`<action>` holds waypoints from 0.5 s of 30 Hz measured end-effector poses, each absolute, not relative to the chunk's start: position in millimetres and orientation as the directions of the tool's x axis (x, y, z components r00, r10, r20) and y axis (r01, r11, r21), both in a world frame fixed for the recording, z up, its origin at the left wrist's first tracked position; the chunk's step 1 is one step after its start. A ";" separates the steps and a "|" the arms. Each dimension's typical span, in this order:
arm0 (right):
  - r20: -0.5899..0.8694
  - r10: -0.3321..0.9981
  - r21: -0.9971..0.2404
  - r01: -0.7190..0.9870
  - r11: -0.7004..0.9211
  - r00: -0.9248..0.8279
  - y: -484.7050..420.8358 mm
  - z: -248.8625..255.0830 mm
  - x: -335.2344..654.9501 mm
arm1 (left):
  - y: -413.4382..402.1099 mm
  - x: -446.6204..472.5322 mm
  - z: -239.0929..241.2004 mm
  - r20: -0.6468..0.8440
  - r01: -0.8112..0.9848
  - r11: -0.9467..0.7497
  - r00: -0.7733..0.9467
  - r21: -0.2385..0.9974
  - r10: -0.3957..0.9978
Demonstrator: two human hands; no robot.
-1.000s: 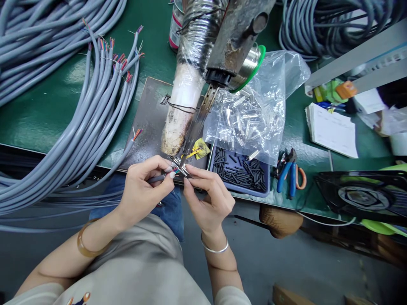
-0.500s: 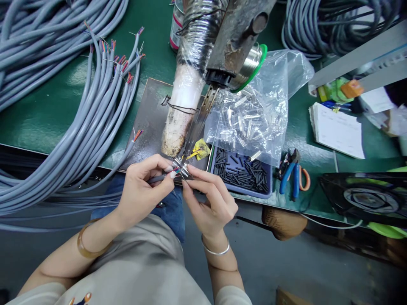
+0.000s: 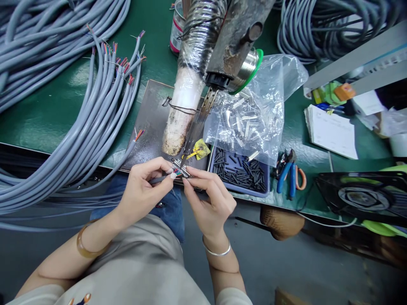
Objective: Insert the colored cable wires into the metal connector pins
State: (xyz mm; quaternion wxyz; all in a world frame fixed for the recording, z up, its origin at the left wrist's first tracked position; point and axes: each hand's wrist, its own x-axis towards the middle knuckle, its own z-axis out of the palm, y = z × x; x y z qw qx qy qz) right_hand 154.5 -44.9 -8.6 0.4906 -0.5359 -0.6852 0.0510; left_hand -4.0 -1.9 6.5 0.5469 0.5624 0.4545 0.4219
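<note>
My left hand [image 3: 146, 182] is closed on the end of a grey cable [image 3: 156, 180], whose thin coloured wires [image 3: 178, 173] fan out past the fingertips. The wires lie against a small metal multi-pin connector [image 3: 180, 167]. My right hand [image 3: 212, 195] pinches at the right end of that connector, thumb below and fingers above; its fingertips partly hide what they grip. From above, the narrow tip of a soldering iron [image 3: 196, 131], mounted pointing down, meets the connector. Beside the tip lies a yellow piece [image 3: 202, 149].
Stripped grey cables [image 3: 104, 97] lie on the left. A clear bag of metal connectors [image 3: 244, 114] overlaps a blue tray [image 3: 267, 191] of black pieces. A solder spool [image 3: 246, 70], blue-handled cutters [image 3: 291, 176], a paper pad [image 3: 330, 131] and a black fan [image 3: 362, 197] are on the right.
My right thumb has moved up closer to the fingers at the connector's end. My left hand keeps its hold on the cable. The view has shifted slightly.
</note>
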 end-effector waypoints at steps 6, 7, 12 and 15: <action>0.625 0.778 -0.583 0.696 0.419 0.054 -41.7 -6.4 154.4 | 1.6 -1.4 8.0 -0.020 0.046 0.010 0.223 0.999 0.975; 0.627 0.777 -0.581 0.698 0.419 0.056 -41.2 -5.6 154.3 | 1.8 -1.2 8.7 -0.021 0.046 0.011 0.221 0.999 0.975; 0.635 0.770 -0.563 0.717 0.411 0.057 -40.3 -1.1 153.2 | 1.9 -1.6 13.5 -0.021 0.062 0.009 0.202 0.998 0.979; 0.644 0.763 -0.545 0.730 0.412 0.051 -40.9 0.1 152.4 | 2.5 -2.5 15.2 -0.043 0.059 0.032 0.205 0.998 0.978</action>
